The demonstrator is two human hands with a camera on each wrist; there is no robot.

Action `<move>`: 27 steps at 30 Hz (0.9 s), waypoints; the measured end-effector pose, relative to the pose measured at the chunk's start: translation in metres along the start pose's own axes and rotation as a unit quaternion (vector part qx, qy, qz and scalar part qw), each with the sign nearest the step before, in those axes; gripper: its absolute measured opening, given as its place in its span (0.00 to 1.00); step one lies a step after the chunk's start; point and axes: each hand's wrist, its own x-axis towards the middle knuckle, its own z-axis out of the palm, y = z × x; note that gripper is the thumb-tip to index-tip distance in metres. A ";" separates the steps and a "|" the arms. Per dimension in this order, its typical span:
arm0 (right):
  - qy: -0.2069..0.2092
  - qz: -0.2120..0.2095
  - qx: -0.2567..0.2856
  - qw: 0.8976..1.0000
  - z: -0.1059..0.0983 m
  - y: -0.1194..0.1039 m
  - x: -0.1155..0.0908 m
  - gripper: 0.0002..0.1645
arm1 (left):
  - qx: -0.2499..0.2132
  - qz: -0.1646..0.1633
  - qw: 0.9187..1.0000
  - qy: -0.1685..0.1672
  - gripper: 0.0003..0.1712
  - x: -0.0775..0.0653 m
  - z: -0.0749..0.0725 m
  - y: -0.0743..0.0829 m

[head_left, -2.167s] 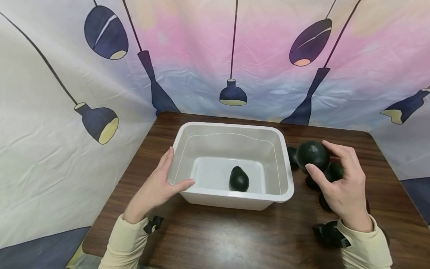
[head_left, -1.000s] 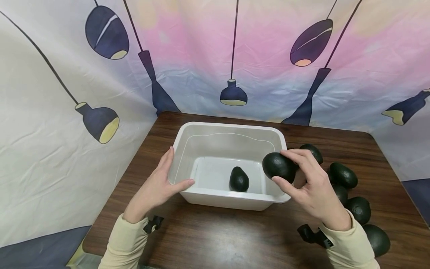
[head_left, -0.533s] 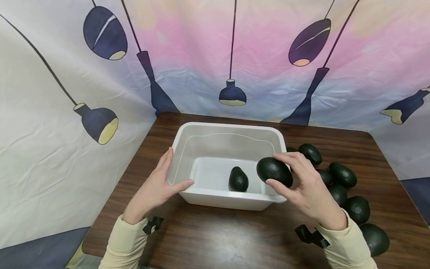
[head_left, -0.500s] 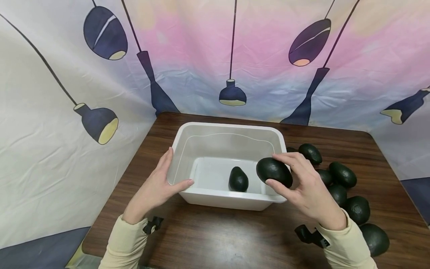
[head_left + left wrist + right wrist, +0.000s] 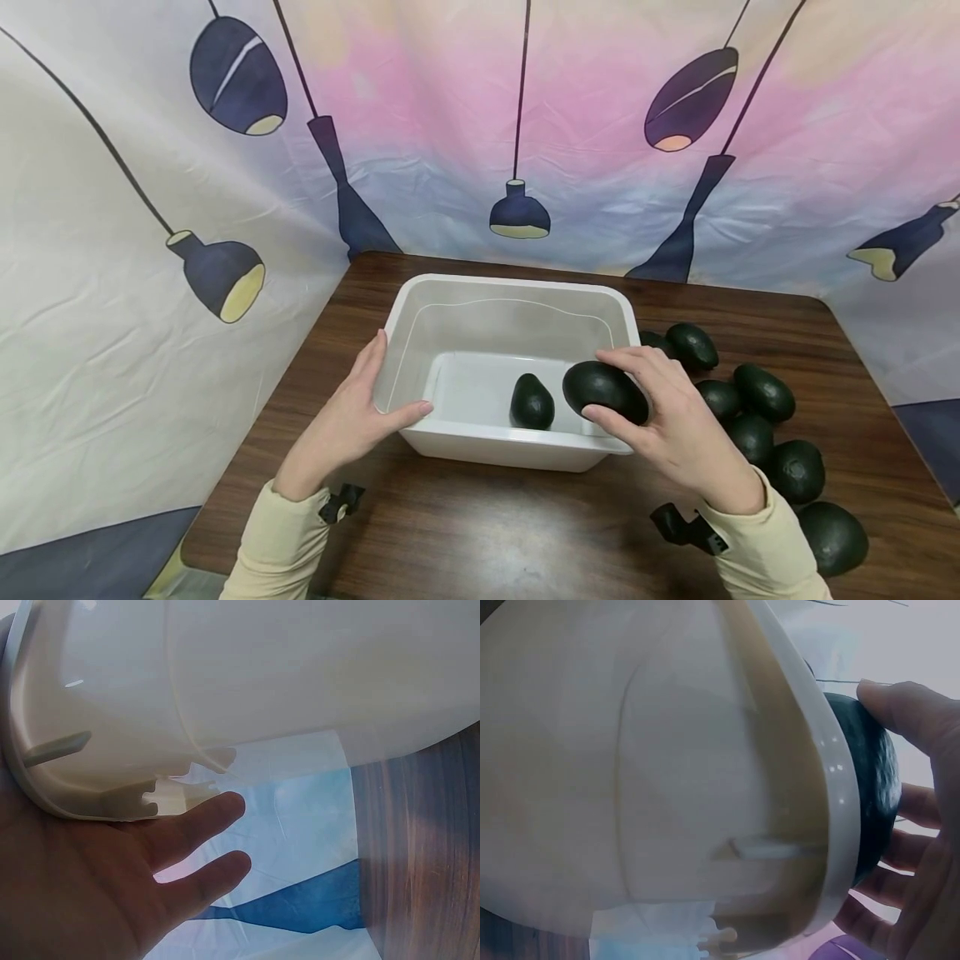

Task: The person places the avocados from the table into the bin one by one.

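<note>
My right hand (image 5: 675, 425) grips a dark green avocado (image 5: 600, 390) between thumb and fingers, over the right end of a white plastic tub (image 5: 502, 451). From the right wrist, that avocado (image 5: 874, 780) shows past the tub's rim (image 5: 844, 780), partly hidden by it. Inside the tub another avocado (image 5: 532, 402) lies on the floor, towards the front. My left hand (image 5: 345, 417) rests against the tub's front left corner, thumb along the front rim and fingers by the left side. The left wrist view shows fingers (image 5: 214, 881) stretched out fairly straight beneath the rim.
Several avocados (image 5: 797, 472) are grouped on the brown wooden table (image 5: 480, 533) to the right of the tub, partly behind my right hand and sleeve. A printed cloth (image 5: 450, 125) hangs behind and to the left of the table.
My right hand has carried the avocado left from the group at the right, over the tub's right rim, and a little lower. The left hand and the tub have stayed in place.
</note>
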 end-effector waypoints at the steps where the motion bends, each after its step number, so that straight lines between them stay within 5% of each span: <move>1: -0.003 0.001 -0.002 1.000 0.001 0.000 0.000 0.40 | 0.001 0.001 1.000 0.001 0.67 0.000 0.000 0.000; 27: -0.007 -0.038 0.010 0.999 0.007 -0.001 0.004 0.34 | 0.004 0.002 1.000 0.005 0.66 0.000 0.001 -0.001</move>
